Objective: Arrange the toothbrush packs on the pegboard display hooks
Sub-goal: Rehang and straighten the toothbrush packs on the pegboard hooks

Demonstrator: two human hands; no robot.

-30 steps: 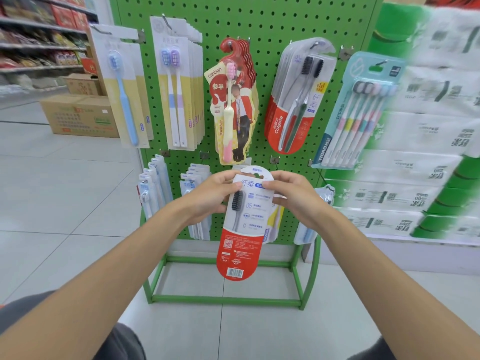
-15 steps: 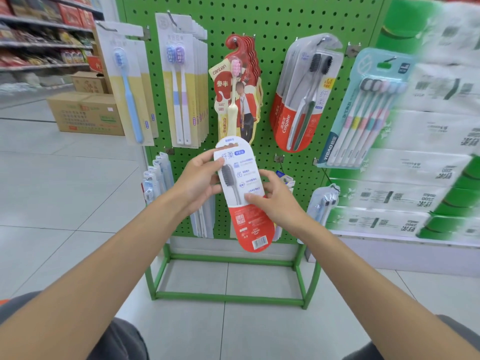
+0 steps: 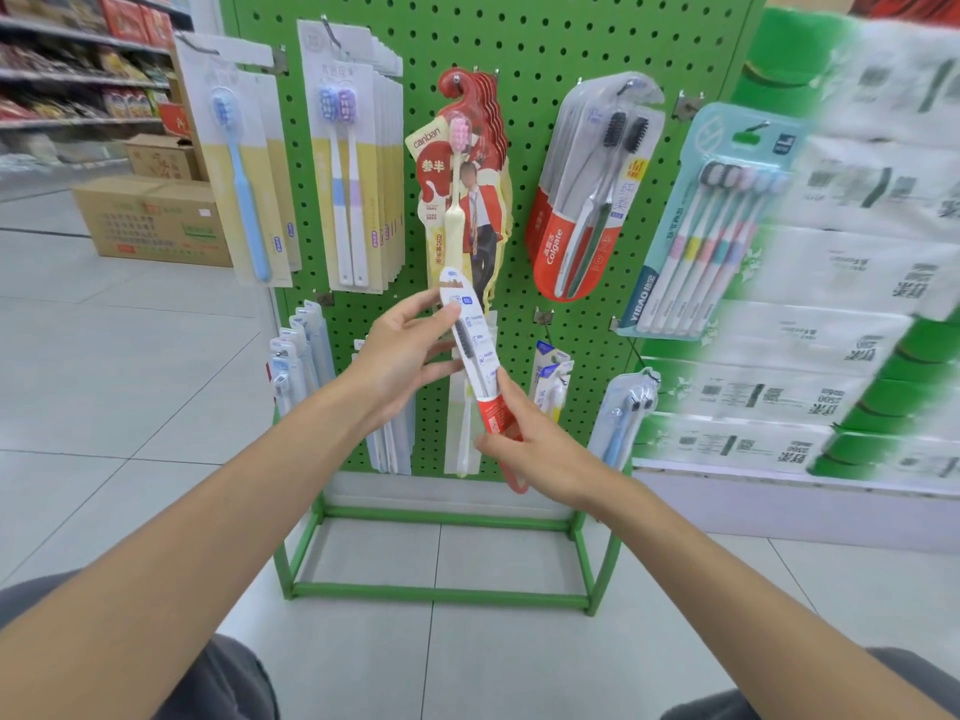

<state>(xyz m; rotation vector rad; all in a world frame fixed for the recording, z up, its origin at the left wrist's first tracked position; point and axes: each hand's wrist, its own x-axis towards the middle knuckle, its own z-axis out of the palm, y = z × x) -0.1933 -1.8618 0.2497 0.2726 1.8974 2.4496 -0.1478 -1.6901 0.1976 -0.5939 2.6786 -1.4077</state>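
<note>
Standing on the tiled floor (image 3: 130,381), the green pegboard (image 3: 519,44) fills the middle of the view. A blurred stack of tissue packs (image 3: 831,252) sits just beside it on the right, and cardboard boxes (image 3: 150,220) lie well off to the left. Its upper row carries a blue single-brush pack (image 3: 244,163), a twin-brush pack (image 3: 348,163), a red canban pack (image 3: 462,189), a Colgate pack (image 3: 592,189) and a YIBAO multi-brush pack (image 3: 711,220). Smaller packs (image 3: 298,356) hang in the lower row, some hidden behind the arms. The held toothbrush pack (image 3: 475,350) is in front of the board's lower middle, tilted, its white top leaning left across the canban pack's foot. The left hand (image 3: 400,361) grips its upper half, thumb on the front; the right hand (image 3: 535,449) pinches its red lower end.
</note>
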